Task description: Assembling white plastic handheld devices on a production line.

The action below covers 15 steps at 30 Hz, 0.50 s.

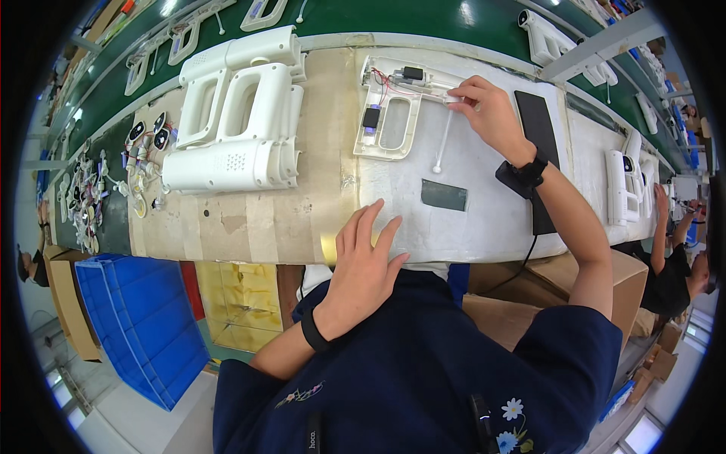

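An open white plastic housing (pixel 414 130) lies on the table in front of me, with red wires (pixel 382 79) and small dark-topped parts (pixel 370 118) inside it. At its right end my right hand (pixel 488 113) pinches a small white part (pixel 452 98) between thumb and fingers; the fingertips partly hide it. From just below that spot a thin white rod (pixel 443 144) with a round tip runs down over the tabletop. My left hand (pixel 364 261) is open at the table's near edge, fingers spread and holding nothing.
Stacked white housings (pixel 246 121) stand left of the work spot, with loose wired parts (pixel 91 193) beyond them. A black flat panel (pixel 535 136) lies right of my hand. Behind runs a green conveyor (pixel 423 19). A blue crate (pixel 140 325) sits below left; another person (pixel 673 265) works at far right.
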Motion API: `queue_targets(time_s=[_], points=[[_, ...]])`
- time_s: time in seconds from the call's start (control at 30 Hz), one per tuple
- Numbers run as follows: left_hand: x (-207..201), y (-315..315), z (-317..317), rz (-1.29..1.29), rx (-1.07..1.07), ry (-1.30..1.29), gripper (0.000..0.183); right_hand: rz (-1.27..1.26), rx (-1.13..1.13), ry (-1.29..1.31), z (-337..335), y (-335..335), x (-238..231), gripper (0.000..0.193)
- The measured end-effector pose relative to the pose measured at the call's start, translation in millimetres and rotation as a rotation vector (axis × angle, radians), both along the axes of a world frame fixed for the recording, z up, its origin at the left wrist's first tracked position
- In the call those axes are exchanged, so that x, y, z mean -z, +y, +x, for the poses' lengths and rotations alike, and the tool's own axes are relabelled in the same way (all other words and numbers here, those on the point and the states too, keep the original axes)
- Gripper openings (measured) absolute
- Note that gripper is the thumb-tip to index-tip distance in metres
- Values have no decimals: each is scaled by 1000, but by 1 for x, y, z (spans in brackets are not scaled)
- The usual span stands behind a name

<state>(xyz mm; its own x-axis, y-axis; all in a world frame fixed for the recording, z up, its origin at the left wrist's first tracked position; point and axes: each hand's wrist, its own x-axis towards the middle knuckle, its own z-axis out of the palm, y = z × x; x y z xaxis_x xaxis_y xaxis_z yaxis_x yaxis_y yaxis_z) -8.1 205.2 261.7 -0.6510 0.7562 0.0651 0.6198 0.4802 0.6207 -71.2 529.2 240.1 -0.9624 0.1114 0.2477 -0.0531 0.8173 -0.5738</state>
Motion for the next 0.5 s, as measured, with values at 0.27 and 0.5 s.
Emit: queue_targets(time_s=[0.27,0.5], points=[[-15,27,-50,282,55,-61,36,151,-74,-8,-10,6,-3,19],[9,106,-92,257,171,81,38,127,-60,18,-8,4,-2,18]])
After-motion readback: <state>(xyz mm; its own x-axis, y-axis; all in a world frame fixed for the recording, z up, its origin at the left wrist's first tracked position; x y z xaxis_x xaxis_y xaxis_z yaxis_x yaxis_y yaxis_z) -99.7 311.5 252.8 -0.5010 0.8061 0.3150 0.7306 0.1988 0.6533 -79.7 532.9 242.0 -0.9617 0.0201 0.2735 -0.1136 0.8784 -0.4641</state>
